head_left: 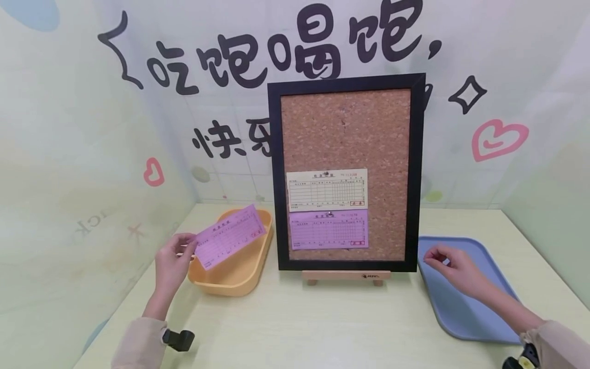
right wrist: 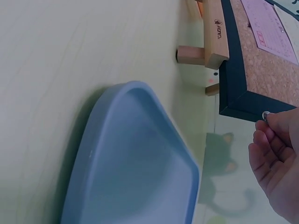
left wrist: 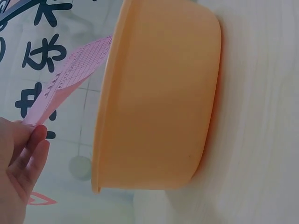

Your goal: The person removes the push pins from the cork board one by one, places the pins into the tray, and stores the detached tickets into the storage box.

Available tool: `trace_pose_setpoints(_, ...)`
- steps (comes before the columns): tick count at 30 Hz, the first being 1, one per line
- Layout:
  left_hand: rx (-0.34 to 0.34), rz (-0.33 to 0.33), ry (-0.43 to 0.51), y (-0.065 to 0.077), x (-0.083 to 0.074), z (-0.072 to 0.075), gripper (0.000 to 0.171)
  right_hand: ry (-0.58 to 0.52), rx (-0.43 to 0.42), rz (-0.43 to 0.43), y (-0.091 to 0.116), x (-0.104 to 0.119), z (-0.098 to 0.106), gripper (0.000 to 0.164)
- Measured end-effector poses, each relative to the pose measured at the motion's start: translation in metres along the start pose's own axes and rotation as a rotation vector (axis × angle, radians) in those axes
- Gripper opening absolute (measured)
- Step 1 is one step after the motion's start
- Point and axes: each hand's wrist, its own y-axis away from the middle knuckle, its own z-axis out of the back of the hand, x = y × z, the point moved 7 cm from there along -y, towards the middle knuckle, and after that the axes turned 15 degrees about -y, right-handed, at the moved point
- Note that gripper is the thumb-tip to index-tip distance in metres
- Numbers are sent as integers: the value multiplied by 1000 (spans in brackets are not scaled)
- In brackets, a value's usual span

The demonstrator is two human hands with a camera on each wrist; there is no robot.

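My left hand pinches a purple receipt slip by its left corner, tilted over the yellow bin. In the left wrist view the slip bends slightly and overlaps the bin's rim. My right hand is above the blue tray; between its thumb and forefinger is a small silvery push pin, mostly hidden by the fingertips. On the black-framed cork board, a cream receipt slip is pinned above a purple pinned slip, both toward the lower left.
The board stands on a small wooden easel on the pale table. The bin is to its left, the tray to its right. A printed cloth backdrop with large black characters surrounds the table at the back and sides.
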Motion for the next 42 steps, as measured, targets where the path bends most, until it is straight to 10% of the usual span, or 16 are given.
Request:
trace_pose_setpoints(17, 34, 91, -93, 5, 4, -4, 14, -31, 22, -128, 13, -10, 4, 5)
trace_pose_setpoints(42, 373, 53, -64, 25, -15, -43, 24, -51, 51, -203, 21, -25, -4, 3)
